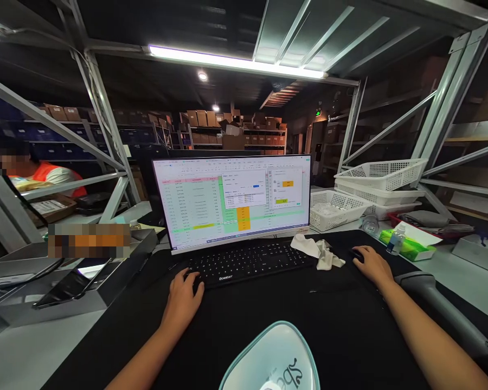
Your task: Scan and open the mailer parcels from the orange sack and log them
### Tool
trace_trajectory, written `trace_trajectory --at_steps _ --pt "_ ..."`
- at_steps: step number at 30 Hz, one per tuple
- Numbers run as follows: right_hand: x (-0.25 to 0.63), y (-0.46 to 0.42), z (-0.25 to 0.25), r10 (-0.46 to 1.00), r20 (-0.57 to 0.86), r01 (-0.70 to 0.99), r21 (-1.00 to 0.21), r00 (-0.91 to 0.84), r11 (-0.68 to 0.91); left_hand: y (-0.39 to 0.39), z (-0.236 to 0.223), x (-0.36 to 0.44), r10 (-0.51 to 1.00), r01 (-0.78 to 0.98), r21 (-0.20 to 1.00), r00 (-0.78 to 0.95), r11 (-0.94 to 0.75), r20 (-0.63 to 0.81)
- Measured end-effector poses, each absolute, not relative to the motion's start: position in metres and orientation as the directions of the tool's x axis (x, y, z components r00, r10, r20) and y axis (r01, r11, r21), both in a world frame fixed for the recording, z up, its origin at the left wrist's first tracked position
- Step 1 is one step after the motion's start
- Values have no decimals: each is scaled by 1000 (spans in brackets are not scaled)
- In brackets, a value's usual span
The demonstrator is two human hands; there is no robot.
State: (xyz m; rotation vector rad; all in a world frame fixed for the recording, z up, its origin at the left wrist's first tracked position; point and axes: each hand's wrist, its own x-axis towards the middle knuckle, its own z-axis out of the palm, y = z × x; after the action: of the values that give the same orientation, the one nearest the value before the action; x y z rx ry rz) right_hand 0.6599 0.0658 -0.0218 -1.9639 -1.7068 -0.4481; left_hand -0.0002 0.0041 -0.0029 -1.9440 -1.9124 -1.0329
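My left hand [184,298] rests at the lower left corner of a black keyboard [248,262], fingers spread and fingertips on the keys. My right hand [372,264] curls over a dark computer mouse [355,254], mostly hidden under the fingers, on a black desk mat [268,303]. Behind the keyboard stands a monitor [195,208] with a coloured spreadsheet and pop-up windows on it. A crumpled white cloth [329,258] lies between the keyboard's right end and the mouse.
A grey barcode scanner [435,300] lies beside my right forearm. Near it are a small bottle [396,239], a green tissue pack [415,249] and white baskets [333,214]. A teal-rimmed white object [272,357] is in front. A phone [71,284] sits left; a person [52,173] is beyond.
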Motion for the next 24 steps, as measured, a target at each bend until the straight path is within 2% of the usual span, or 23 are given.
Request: trace_trajectory --at_steps 24 --pt "656 65 -20 822 545 982 -165 165 -88 1 -1 2 790 939 323 -111 -114 603"
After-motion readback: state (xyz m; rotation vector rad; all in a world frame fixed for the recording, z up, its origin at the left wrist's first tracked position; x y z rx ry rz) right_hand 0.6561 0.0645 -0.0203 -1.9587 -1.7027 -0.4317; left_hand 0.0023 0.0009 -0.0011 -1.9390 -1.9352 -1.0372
